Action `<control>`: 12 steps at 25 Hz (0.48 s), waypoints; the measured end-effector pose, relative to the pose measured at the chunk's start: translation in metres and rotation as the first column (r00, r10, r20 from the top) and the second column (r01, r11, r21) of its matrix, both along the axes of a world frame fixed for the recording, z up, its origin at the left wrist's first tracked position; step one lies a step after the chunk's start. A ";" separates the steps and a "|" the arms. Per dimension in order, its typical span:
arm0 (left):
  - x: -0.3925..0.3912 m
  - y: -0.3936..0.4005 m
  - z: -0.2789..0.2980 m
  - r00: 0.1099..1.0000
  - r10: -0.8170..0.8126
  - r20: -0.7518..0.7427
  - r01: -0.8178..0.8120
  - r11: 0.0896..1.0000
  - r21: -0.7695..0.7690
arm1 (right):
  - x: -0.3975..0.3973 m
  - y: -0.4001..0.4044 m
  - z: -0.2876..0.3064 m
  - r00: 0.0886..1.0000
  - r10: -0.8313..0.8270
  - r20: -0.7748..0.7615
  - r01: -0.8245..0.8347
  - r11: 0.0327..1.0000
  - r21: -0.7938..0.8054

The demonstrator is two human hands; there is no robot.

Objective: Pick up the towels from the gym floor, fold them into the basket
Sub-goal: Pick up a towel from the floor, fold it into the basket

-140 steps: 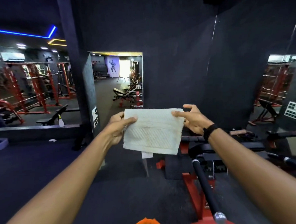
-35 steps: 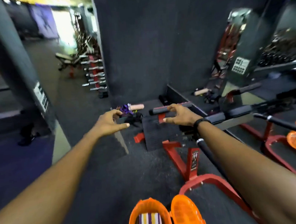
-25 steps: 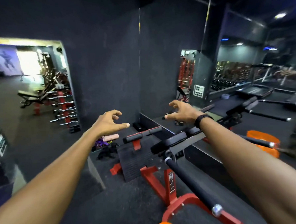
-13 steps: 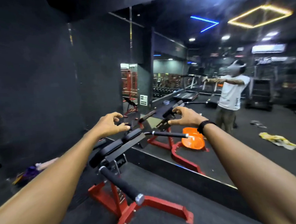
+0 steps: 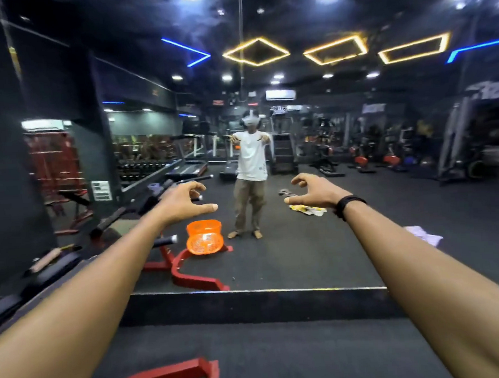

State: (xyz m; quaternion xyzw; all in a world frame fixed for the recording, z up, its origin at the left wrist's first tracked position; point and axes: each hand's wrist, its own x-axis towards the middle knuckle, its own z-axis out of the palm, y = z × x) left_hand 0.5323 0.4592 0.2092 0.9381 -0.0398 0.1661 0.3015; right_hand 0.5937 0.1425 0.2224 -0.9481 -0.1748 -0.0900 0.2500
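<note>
In the wall mirror ahead, the orange basket (image 5: 205,239) stands on the gym floor (image 5: 304,261) at centre-left, while a yellow towel (image 5: 307,209) and a pale towel (image 5: 424,234) lie unfolded to the right, so at least two towels seem left to collect. Both arms reach forward; the left hand (image 5: 182,203) and right hand (image 5: 315,191) hold nothing, each grip loosely curled and spread.

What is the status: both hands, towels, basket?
Left hand and right hand empty, fingers loosely curled. Crumpled yellow towel and pale lilac towel mirrored on floor. Orange mesh plastic basket beside red steel bench frame.
</note>
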 end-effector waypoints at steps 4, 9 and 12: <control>0.049 -0.092 -0.004 0.982 -0.187 -0.020 0.188 0.982 0.031 | -0.010 -0.100 -0.009 0.982 -0.188 -0.032 0.189 0.982 0.019; 0.098 -0.205 -0.023 0.907 -0.419 -0.040 0.420 0.907 0.029 | -0.034 -0.208 -0.029 0.903 -0.423 -0.079 0.423 0.906 -0.016; 0.133 -0.262 -0.035 0.848 -0.527 -0.053 0.529 0.848 0.034 | -0.040 -0.263 -0.035 0.831 -0.549 -0.091 0.548 0.835 -0.038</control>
